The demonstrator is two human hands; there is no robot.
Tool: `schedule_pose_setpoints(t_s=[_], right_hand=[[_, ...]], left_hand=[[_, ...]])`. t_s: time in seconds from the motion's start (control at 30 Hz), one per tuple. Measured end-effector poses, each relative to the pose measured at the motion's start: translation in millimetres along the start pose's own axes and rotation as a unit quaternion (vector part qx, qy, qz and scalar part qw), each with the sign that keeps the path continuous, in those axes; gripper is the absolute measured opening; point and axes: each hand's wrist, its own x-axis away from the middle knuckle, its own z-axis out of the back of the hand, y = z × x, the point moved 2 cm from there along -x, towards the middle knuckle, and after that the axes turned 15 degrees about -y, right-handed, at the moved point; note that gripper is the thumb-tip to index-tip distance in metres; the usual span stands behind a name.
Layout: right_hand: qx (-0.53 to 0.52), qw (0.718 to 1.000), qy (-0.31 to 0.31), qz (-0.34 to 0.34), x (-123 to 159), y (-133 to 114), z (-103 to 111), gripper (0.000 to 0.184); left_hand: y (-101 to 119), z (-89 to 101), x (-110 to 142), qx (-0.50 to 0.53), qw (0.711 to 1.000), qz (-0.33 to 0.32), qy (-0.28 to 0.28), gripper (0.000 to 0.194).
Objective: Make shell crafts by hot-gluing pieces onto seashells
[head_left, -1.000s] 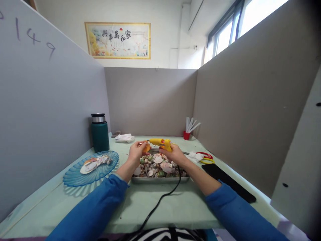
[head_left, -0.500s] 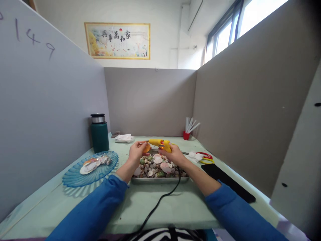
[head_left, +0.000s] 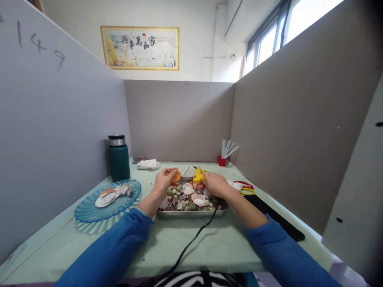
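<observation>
Pinched in the fingers of my left hand (head_left: 164, 180) is an orange seashell (head_left: 176, 175), held above the left part of a metal tray (head_left: 191, 215). The tray is heaped with mixed seashells (head_left: 188, 195), white, pink, green and brown. My right hand (head_left: 216, 185) is closed on a yellow glue gun (head_left: 198, 175) over the tray's right back corner; part of the gun is hidden by the fingers. Its black cord (head_left: 194, 237) runs over the tray's front rim toward me.
At left, a blue fluted plate (head_left: 89, 209) bears several shell pieces, with a green bottle (head_left: 119, 161) behind it. White tissue (head_left: 149, 164) lies at the back. A red cup (head_left: 222, 161) holds white sticks. Red-and-yellow scissors (head_left: 247, 188) and a black flat slab (head_left: 275, 217) lie right.
My right hand has moved right and the glue gun has swung away from the orange shell, its nozzle no longer pointing left. My left hand stays nearly still with the shell.
</observation>
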Motion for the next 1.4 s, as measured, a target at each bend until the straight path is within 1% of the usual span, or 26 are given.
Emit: schedule_pose_setpoints(t_s=[0.13, 0.33, 0.4, 0.47, 0.5, 0.53, 0.57, 0.63, 0.67, 0.7, 0.77, 0.93, 1.1, 1.27, 1.4], right_hand=[[0.051, 0.999, 0.009, 0.005, -0.2, -2.6, -4.0, 0.036], [0.038, 0.999, -0.011, 0.021, 0.2, 3.1, -1.3, 0.047], [0.032, 0.999, -0.008, 0.026, 1.0, 4.0, 2.5, 0.048], [0.011, 0.999, 0.021, 0.034, 3.2, 1.8, 8.8, 0.046], [-0.008, 0.998, 0.05, 0.042, 4.9, -0.7, 12.8, 0.043], [-0.037, 0.994, 0.087, 0.063, 7.0, -4.4, 16.8, 0.04], [-0.072, 0.986, 0.119, 0.097, 9.3, -9.1, 20.2, 0.038], [-0.144, 0.96, 0.152, 0.184, 13.1, -19.9, 23.4, 0.034], [-0.168, 0.95, 0.163, 0.207, 14.1, -24.5, 23.1, 0.031], [-0.182, 0.944, 0.175, 0.213, 14.5, -28.1, 21.8, 0.028], [-0.199, 0.941, 0.186, 0.202, 13.4, -32.7, 16.6, 0.024], [-0.262, 0.929, 0.176, 0.196, 8.6, -35.1, 6.0, 0.026], [-0.312, 0.917, 0.173, 0.175, 6.8, -33.9, 5.7, 0.035], [-0.345, 0.909, 0.163, 0.168, 7.2, -34.2, 6.4, 0.037], [-0.344, 0.906, 0.179, 0.167, 10.3, -34.9, 9.1, 0.035]], left_hand=[[-1.2, -2.3, 1.4, -0.009, 0.999, 0.0, -0.037, 0.022], [-3.3, -5.3, 3.5, -0.029, 0.995, 0.014, -0.09, 0.026], [-4.2, -6.1, 3.8, -0.032, 0.994, 0.018, -0.103, 0.027], [-4.9, -6.9, 4.2, -0.031, 0.992, 0.021, -0.117, 0.028], [-5.1, -7.3, 4.5, -0.03, 0.992, 0.021, -0.123, 0.029], [-5.2, -7.6, 4.9, -0.029, 0.991, 0.021, -0.129, 0.029], [-5.1, -7.8, 5.3, -0.029, 0.99, 0.02, -0.134, 0.03], [-4.7, -8.1, 6.2, -0.032, 0.99, 0.017, -0.139, 0.032], [-4.3, -8.3, 6.6, -0.033, 0.989, 0.017, -0.141, 0.032], [-3.9, -8.5, 6.9, -0.035, 0.989, 0.016, -0.143, 0.033], [-3.3, -9.1, 7.5, -0.039, 0.988, 0.017, -0.147, 0.033], [-2.3, -12.1, 8.7, -0.046, 0.985, 0.019, -0.163, 0.036], [-2.4, -13.6, 9.5, -0.043, 0.982, 0.012, -0.186, 0.037], [-2.2, -13.8, 10.4, -0.048, 0.978, 0.003, -0.203, 0.036], [-0.8, -15.0, 12.0, -0.043, 0.975, -0.01, -0.22, 0.035]])
